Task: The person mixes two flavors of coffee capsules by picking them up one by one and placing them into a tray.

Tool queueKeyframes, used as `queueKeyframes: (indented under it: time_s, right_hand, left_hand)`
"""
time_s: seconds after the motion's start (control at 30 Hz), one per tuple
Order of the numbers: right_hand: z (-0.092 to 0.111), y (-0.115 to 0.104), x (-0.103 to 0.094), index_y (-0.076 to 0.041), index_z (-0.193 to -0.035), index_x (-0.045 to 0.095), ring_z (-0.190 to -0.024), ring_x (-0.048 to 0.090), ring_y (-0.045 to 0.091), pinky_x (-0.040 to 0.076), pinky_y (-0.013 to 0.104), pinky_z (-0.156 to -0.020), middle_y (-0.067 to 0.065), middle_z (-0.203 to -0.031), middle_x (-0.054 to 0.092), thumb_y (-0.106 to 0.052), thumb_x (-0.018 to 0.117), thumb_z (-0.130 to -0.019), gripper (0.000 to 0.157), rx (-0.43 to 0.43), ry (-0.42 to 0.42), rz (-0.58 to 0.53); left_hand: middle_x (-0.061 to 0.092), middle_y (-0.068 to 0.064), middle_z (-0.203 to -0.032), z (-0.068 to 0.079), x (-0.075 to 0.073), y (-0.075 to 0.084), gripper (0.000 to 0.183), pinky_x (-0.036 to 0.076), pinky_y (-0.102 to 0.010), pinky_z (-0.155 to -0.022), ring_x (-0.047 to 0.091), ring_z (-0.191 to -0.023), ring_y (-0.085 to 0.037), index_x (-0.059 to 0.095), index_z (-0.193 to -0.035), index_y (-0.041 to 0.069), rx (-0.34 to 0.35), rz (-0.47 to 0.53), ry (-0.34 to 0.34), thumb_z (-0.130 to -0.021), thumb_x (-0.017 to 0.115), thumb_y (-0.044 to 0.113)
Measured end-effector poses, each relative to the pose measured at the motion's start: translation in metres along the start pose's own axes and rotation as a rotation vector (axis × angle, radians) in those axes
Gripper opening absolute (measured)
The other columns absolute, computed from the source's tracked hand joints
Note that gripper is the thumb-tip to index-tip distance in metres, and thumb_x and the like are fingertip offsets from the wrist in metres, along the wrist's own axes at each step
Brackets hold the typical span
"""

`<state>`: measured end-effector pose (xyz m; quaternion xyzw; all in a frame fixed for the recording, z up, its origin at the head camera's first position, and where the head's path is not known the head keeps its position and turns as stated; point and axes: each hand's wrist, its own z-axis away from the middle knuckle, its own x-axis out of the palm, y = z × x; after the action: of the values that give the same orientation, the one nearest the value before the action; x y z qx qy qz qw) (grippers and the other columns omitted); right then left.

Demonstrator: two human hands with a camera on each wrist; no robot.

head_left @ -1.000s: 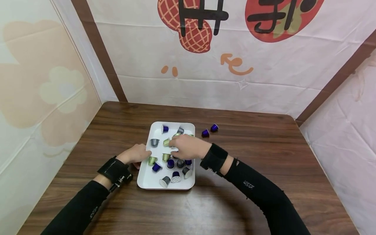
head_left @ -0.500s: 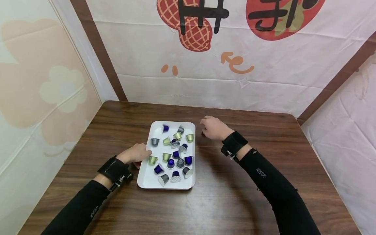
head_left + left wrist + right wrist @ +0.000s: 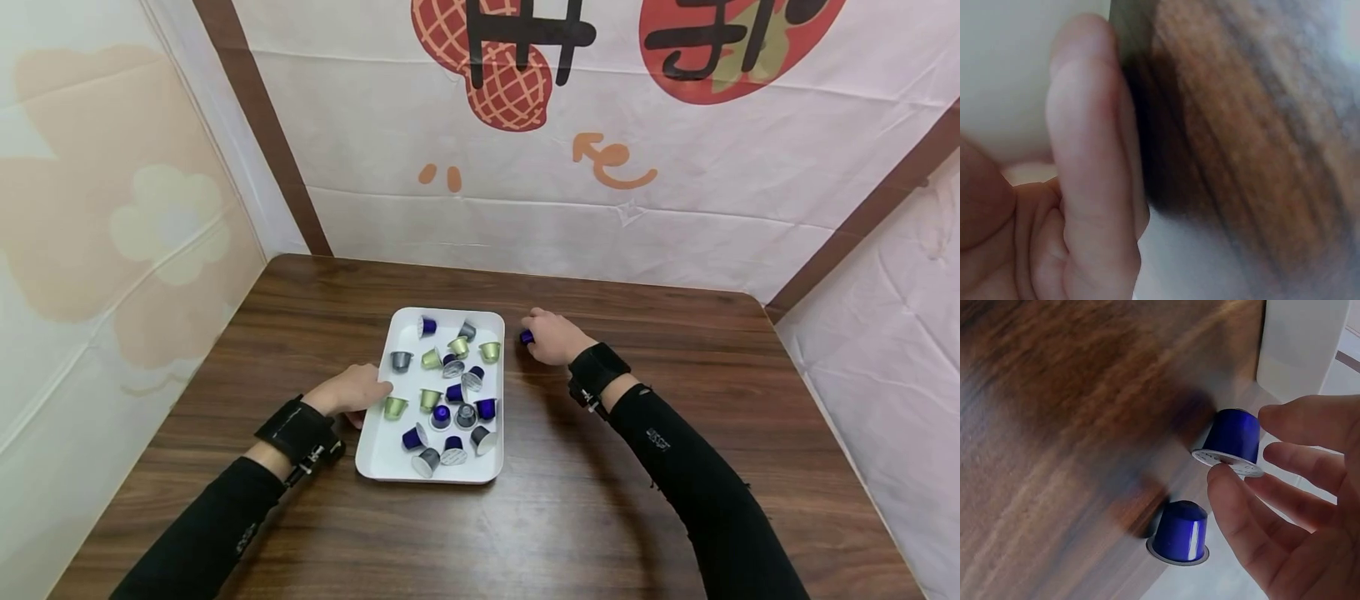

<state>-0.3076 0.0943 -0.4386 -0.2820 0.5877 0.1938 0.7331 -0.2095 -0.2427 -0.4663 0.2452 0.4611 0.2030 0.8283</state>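
Note:
My left hand (image 3: 348, 392) grips the left rim of a white tray (image 3: 375, 467), thumb over the edge; in the left wrist view its finger (image 3: 1091, 137) runs straight beside the wood. To the right of the tray, my right hand (image 3: 557, 337) is low over the table. In the right wrist view, thumb and forefinger pinch a blue coffee capsule (image 3: 1232, 434), its silver lid facing the thumb. A second blue capsule (image 3: 1180, 532) lies close by on the wood. From the head, just one blue capsule (image 3: 527, 337) shows at the right fingertips; the hand hides the other.
Several coffee capsules are scattered in the tray, among them a green capsule (image 3: 395, 407), a grey capsule (image 3: 401, 361) and a dark blue capsule (image 3: 487, 408). The brown wooden table (image 3: 637, 500) extends back to a printed cloth wall (image 3: 525, 225).
My right hand has left the tray, moved right to the two loose blue capsules, and now pinches one. The left hand has stayed at the tray's rim. The view has shifted slightly.

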Motion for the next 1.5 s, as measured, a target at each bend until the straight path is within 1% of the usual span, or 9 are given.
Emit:
queueKeyframes:
  time_s: [0.07, 0.2, 0.43, 0.57, 0.7, 0.9, 1.2, 1.33, 1.5]
  right_hand:
    - [0.000, 0.000, 0.002, 0.004, -0.129, 0.053, -0.105, 0.054, 0.027, 0.046, 0.043, -0.092, 0.020, -0.125, 0.052, -0.008, 0.057, -0.089, 0.042, 0.001, -0.004, 0.001]
    - [-0.001, 0.000, 0.007, 0.001, -0.125, 0.056, -0.107, 0.055, 0.026, 0.045, 0.044, -0.094, 0.017, -0.120, 0.056, -0.011, 0.060, -0.089, 0.038, -0.006, -0.006, 0.012]
    - [0.000, 0.001, 0.014, -0.002, -0.111, 0.059, -0.088, 0.057, 0.019, 0.050, 0.034, -0.079, 0.011, -0.103, 0.062, -0.013, 0.064, -0.089, 0.025, -0.018, -0.015, -0.028]
    - [0.003, 0.001, 0.014, -0.002, -0.111, 0.060, -0.091, 0.059, 0.019, 0.050, 0.034, -0.081, 0.011, -0.105, 0.064, -0.014, 0.065, -0.088, 0.027, -0.027, -0.011, -0.036]
    - [0.007, 0.000, 0.005, -0.002, -0.114, 0.061, -0.095, 0.059, 0.021, 0.049, 0.035, -0.084, 0.011, -0.109, 0.063, -0.014, 0.065, -0.087, 0.030, -0.027, 0.018, -0.049]
    - [0.013, -0.004, -0.017, -0.001, -0.114, 0.060, -0.087, 0.057, 0.019, 0.050, 0.034, -0.077, 0.010, -0.104, 0.062, -0.012, 0.064, -0.088, 0.028, -0.034, 0.070, -0.085]
    - [0.016, -0.035, -0.042, -0.002, -0.113, 0.061, -0.082, 0.054, 0.018, 0.048, 0.031, -0.072, 0.009, -0.101, 0.060, -0.010, 0.062, -0.089, 0.025, -0.126, 0.147, -0.099]
    - [0.013, -0.053, -0.049, -0.002, -0.115, 0.060, -0.081, 0.054, 0.016, 0.048, 0.028, -0.069, 0.010, -0.102, 0.060, -0.010, 0.060, -0.090, 0.026, -0.156, 0.136, -0.084]
    - [0.007, -0.072, -0.054, -0.003, -0.118, 0.060, -0.081, 0.053, 0.015, 0.047, 0.026, -0.069, 0.009, -0.105, 0.060, -0.012, 0.060, -0.090, 0.029, -0.184, 0.089, -0.052]
  left_hand:
    - [0.063, -0.011, -0.070, 0.000, 0.000, 0.001, 0.031, 0.053, -0.032, -0.042, 0.062, -0.048, -0.019, 0.057, -0.099, -0.007, 0.001, -0.005, -0.002, -0.094, 0.040, 0.019]
    - [0.063, -0.011, -0.070, -0.001, -0.002, 0.002, 0.032, 0.053, -0.031, -0.042, 0.061, -0.047, -0.018, 0.057, -0.100, -0.007, -0.010, -0.023, 0.002, -0.094, 0.040, 0.019]
    - [0.063, -0.011, -0.068, 0.000, -0.003, 0.005, 0.031, 0.052, -0.031, -0.042, 0.061, -0.046, -0.017, 0.057, -0.099, -0.006, -0.004, -0.028, -0.002, -0.094, 0.040, 0.019]
    - [0.062, -0.011, -0.068, 0.000, -0.002, 0.006, 0.029, 0.052, -0.030, -0.042, 0.060, -0.045, -0.017, 0.056, -0.094, -0.005, -0.015, -0.026, 0.002, -0.093, 0.040, 0.019]
    - [0.062, -0.012, -0.071, 0.001, -0.001, 0.004, 0.028, 0.052, -0.031, -0.042, 0.060, -0.045, -0.017, 0.056, -0.094, -0.005, -0.017, -0.020, 0.005, -0.093, 0.041, 0.018]
    - [0.062, -0.012, -0.072, 0.002, -0.001, 0.002, 0.029, 0.053, -0.031, -0.043, 0.060, -0.047, -0.017, 0.056, -0.096, -0.006, 0.000, -0.005, 0.004, -0.093, 0.041, 0.019]
    - [0.063, -0.011, -0.070, 0.000, -0.001, 0.003, 0.029, 0.053, -0.031, -0.043, 0.061, -0.048, -0.016, 0.057, -0.096, -0.005, -0.013, -0.011, -0.003, -0.094, 0.041, 0.019]
    - [0.063, -0.011, -0.069, 0.000, -0.001, 0.004, 0.028, 0.052, -0.031, -0.042, 0.061, -0.047, -0.017, 0.057, -0.095, -0.005, -0.009, -0.009, -0.005, -0.094, 0.041, 0.018]
    - [0.063, -0.012, -0.070, 0.000, 0.000, 0.003, 0.029, 0.053, -0.031, -0.042, 0.061, -0.047, -0.017, 0.057, -0.096, -0.006, -0.011, -0.012, -0.006, -0.094, 0.041, 0.018]
